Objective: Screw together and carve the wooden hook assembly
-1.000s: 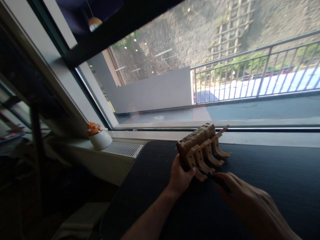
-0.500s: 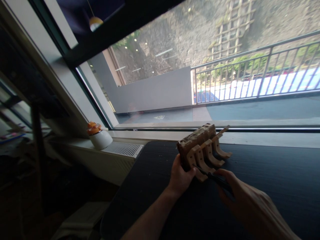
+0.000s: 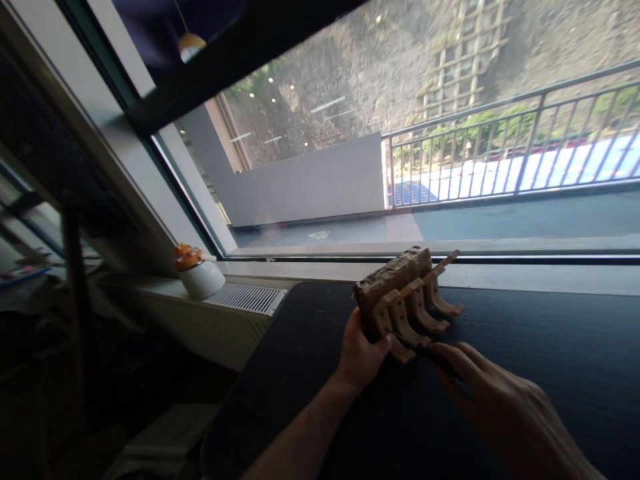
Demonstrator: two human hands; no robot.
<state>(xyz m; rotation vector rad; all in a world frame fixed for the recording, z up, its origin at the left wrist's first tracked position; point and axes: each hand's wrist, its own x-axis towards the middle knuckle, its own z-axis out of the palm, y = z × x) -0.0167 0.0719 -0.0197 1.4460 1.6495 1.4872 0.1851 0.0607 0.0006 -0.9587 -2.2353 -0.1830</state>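
Observation:
A wooden rack with several curved hooks (image 3: pixel 406 293) stands on the dark table (image 3: pixel 550 347) near the window. My left hand (image 3: pixel 361 355) is closed on its near left end and holds it steady. My right hand (image 3: pixel 495 393) is closed round a thin dark tool (image 3: pixel 415 345). The tool's tip touches the base of the nearest hook, and its handle is hidden in my fingers.
A white pot with an orange figure on top (image 3: pixel 198 272) sits on the sill at the left, beside a slatted vent (image 3: pixel 245 298). A large window (image 3: pixel 400 133) runs along the far side of the table. The room to the left is dark and cluttered.
My right hand shifted slightly with the tool, whose tip stays at the nearest hook. The rack and my left hand have stayed in place.

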